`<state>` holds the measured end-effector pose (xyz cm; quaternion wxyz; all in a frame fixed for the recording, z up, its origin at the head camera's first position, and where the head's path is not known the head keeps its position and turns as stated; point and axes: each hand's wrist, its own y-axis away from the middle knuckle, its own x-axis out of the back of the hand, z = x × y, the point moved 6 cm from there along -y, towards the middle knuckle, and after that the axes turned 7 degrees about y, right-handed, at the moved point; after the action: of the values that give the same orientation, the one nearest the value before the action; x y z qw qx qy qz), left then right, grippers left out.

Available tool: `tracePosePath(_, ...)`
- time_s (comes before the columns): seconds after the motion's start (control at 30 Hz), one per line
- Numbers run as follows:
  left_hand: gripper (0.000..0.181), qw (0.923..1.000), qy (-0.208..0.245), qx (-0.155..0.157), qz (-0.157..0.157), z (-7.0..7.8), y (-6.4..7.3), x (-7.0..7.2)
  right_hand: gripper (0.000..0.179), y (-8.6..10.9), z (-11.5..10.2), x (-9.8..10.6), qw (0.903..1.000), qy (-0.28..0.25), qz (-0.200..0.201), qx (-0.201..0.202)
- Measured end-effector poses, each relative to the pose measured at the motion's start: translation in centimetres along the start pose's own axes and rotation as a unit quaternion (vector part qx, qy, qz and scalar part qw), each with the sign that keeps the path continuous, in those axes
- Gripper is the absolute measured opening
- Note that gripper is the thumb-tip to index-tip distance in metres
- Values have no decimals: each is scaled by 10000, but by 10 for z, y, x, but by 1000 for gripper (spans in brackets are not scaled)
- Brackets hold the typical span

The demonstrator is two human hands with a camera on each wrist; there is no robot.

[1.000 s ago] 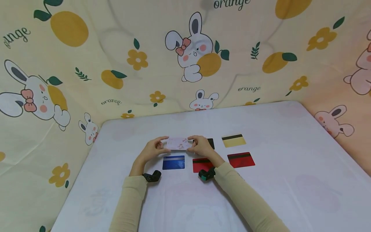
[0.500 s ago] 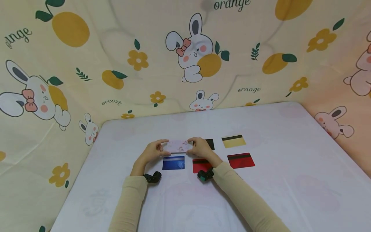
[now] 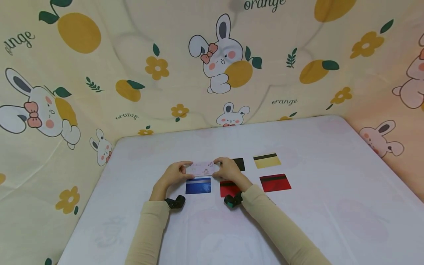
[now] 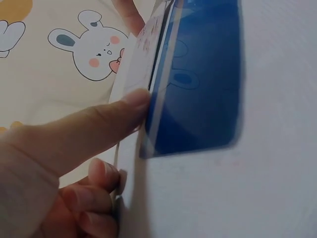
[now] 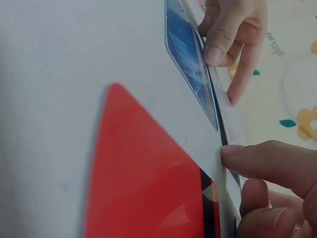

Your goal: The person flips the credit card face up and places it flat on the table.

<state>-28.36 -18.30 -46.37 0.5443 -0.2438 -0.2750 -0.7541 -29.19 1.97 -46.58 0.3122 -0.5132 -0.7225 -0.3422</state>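
A pale pink card (image 3: 202, 168) with a small printed pattern lies level between both hands, just behind a blue card (image 3: 198, 186). The left hand (image 3: 173, 172) pinches its left end, thumb on the near edge; in the left wrist view that thumb (image 4: 133, 101) is right beside the blue card's stripe. At the other end, the right hand (image 3: 230, 170) pinches the pink card with thumb and forefinger. Its wrist and forearm partly cover a red card (image 3: 228, 188), and its back hides part of a black card (image 3: 240, 164). Whether the pink card touches the table cannot be told.
To the right lie a gold card (image 3: 267, 161) with a dark stripe and, nearer, a second red card (image 3: 275, 183). All rest on a white-covered table (image 3: 314, 221). A patterned cloth (image 3: 198, 106) rises behind the table's far edge.
Both hands have brought the pink card slightly down and nearer to the blue card. The cards lying on the table have not moved.
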Motion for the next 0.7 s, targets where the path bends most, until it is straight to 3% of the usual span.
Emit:
tracePosePath(0.3,56,10000,-18,14,47,0,1,0,52,1,-1,1,10000,27,-13,6)
tracePosePath(0.53,58,9995,116,-291,62,4,6,3,51,2,-1,1,10000,24,7,6)
tracePosePath(0.7,58,9998,153,-63,54,-1,4,1,49,7,-1,0,9997,-240,-13,-59)
